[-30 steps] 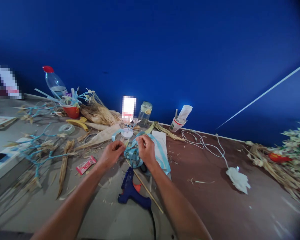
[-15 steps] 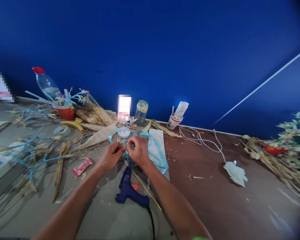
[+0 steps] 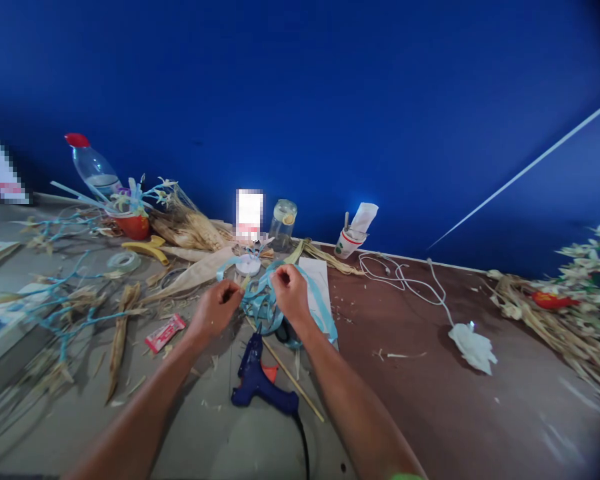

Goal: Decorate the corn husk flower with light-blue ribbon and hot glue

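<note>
Pale-blue ribbon (image 3: 260, 303) lies in a loose tangle between the hands, just beyond a dark-blue glue gun (image 3: 254, 385). From where I stand, the left hand (image 3: 219, 308) pinches a small pale scrap (image 3: 244, 285) at its fingertips; the right hand (image 3: 291, 291) has thumb and forefinger pressed together, and I can't tell whether anything is between them. Farther back, a red cup (image 3: 137, 228) holds blue strips (image 3: 134, 193) and pale flowers (image 3: 166, 182), a tilted red-capped bottle (image 3: 89, 162) some liquid (image 3: 104, 181), and a white cup (image 3: 347, 245) folded paper (image 3: 364, 217).
</note>
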A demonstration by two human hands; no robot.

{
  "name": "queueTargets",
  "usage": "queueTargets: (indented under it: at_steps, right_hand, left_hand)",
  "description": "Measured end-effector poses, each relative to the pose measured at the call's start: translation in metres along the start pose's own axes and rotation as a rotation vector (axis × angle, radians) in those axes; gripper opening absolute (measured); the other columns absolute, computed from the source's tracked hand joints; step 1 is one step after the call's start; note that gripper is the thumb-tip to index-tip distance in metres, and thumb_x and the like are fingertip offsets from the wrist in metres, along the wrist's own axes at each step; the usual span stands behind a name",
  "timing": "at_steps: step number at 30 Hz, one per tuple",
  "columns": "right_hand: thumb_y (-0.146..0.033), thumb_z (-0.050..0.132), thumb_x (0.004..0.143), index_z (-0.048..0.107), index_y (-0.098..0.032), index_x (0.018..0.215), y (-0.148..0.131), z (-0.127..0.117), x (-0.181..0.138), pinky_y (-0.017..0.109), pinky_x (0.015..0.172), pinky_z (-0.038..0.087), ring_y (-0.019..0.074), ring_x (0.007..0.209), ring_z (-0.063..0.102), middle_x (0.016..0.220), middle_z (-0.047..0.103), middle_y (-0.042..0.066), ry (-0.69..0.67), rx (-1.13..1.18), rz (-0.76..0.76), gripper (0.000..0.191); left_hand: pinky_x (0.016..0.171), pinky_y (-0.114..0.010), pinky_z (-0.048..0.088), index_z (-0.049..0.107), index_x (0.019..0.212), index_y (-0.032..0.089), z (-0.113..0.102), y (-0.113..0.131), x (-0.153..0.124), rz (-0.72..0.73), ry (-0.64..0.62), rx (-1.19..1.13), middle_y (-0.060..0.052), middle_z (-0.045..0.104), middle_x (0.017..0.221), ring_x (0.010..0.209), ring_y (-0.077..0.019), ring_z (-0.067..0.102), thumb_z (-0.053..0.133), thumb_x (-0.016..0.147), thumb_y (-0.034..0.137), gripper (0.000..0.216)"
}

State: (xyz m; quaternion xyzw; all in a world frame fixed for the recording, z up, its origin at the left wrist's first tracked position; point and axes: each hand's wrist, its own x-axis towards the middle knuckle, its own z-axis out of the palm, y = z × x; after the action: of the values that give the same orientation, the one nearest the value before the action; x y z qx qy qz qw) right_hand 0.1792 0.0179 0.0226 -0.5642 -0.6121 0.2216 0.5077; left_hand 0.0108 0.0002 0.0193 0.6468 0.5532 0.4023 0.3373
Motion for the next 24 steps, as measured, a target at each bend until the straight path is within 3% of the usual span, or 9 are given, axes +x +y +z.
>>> queueTargets:
  at_steps: [4, 10, 16, 20, 24]
  right_hand:
    - [-0.041, 0.05, 0.078, 0.051, -0.018, 0.06, -0.017, 0.01, -0.01, 0.023, 0.055, 0.035, 0.0101, 0.055, 0.042, 0.056, 0.048, -0.003, -0.248, 0.221, 0.104, 0.029]
    - [-0.038, 0.057, 0.071, 0.055, -0.018, 0.058, -0.017, 0.022, -0.014, 0.021, 0.051, 0.034, 0.0091, 0.052, 0.041, 0.053, 0.05, -0.005, -0.208, 0.237, 0.238, 0.024]
    - [-0.042, 0.057, 0.071, 0.054, -0.018, 0.054, -0.013, 0.021, -0.012, 0.02, 0.047, 0.031, 0.0082, 0.048, 0.038, 0.047, 0.045, -0.005, -0.225, 0.255, 0.31, 0.03]
    - [-0.035, 0.055, 0.07, 0.052, -0.019, 0.053, -0.016, 0.019, -0.013, 0.021, 0.047, 0.03, 0.0084, 0.047, 0.036, 0.047, 0.044, -0.006, -0.218, 0.272, 0.311, 0.024]
    - [-0.032, 0.053, 0.071, 0.047, -0.019, 0.053, -0.018, 0.015, -0.012, 0.022, 0.051, 0.031, 0.0086, 0.049, 0.036, 0.05, 0.042, -0.006, -0.205, 0.421, 0.258, 0.023]
  left_hand:
    - [0.056, -0.025, 0.033, 0.057, 0.07, 0.017, -0.001, 0.001, -0.002, 0.126, 0.081, 0.289, -0.001, 0.057, 0.062, 0.058, -0.0141, 0.049, 0.048, 0.08, 0.032, 0.02]
    - [0.072, -0.031, 0.037, 0.06, 0.078, 0.018, 0.0, -0.006, -0.005, 0.448, 0.053, 0.56, -0.006, 0.063, 0.074, 0.072, -0.0185, 0.056, 0.041, 0.087, 0.03, 0.024]
    - [0.081, -0.034, 0.036, 0.061, 0.077, 0.019, -0.002, -0.001, -0.007, 0.564, 0.074, 0.68, -0.005, 0.063, 0.07, 0.068, -0.017, 0.056, 0.041, 0.088, 0.026, 0.024]
    - [0.086, -0.036, 0.035, 0.063, 0.08, 0.02, -0.002, 0.002, -0.009, 0.583, 0.061, 0.644, -0.005, 0.064, 0.071, 0.069, -0.0172, 0.057, 0.043, 0.087, 0.027, 0.022]
    - [0.084, -0.035, 0.038, 0.062, 0.09, 0.019, -0.001, 0.007, -0.01, 0.465, 0.132, 0.354, -0.007, 0.065, 0.085, 0.08, -0.0193, 0.057, 0.05, 0.083, 0.034, 0.021]
